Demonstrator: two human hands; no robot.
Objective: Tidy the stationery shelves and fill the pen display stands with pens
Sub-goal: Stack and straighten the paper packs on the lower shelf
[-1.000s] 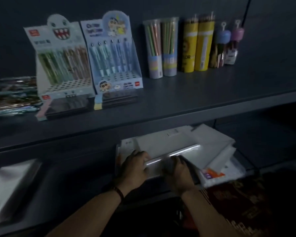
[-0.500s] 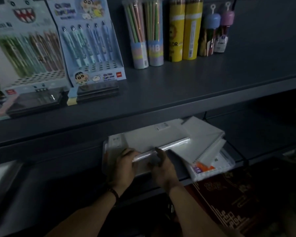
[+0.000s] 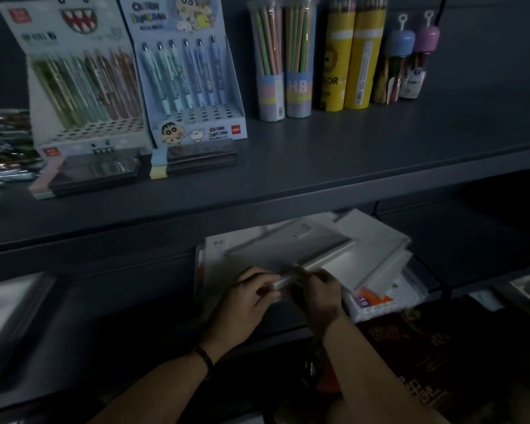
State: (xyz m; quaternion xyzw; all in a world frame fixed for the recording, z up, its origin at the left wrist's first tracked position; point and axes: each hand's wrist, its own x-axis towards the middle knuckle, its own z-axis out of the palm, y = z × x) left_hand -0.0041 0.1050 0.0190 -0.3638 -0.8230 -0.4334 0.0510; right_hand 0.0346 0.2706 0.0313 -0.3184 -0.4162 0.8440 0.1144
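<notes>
- White display stand [image 3: 74, 131] is standing on the upper shelf [image 3: 349, 154] — green and brown pens [image 3: 83, 84] leaning inside.
- Blue cartoon stand [image 3: 204, 130] is sitting just beside it, holding six pale pens [image 3: 181, 75].
- White notebook [image 3: 288, 249] is lying askew atop the lower stack [image 3: 380, 240].

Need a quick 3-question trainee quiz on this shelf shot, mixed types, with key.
1. True or false: the left hand and right hand both hold the white notebook on the lower shelf.
2. What stands right of the blue pen stand on the upper shelf? A pencil tubes B scissors C tape rolls
3. Which wrist wears a dark band?
Key: 1 true; 2 A; 3 left.
</notes>
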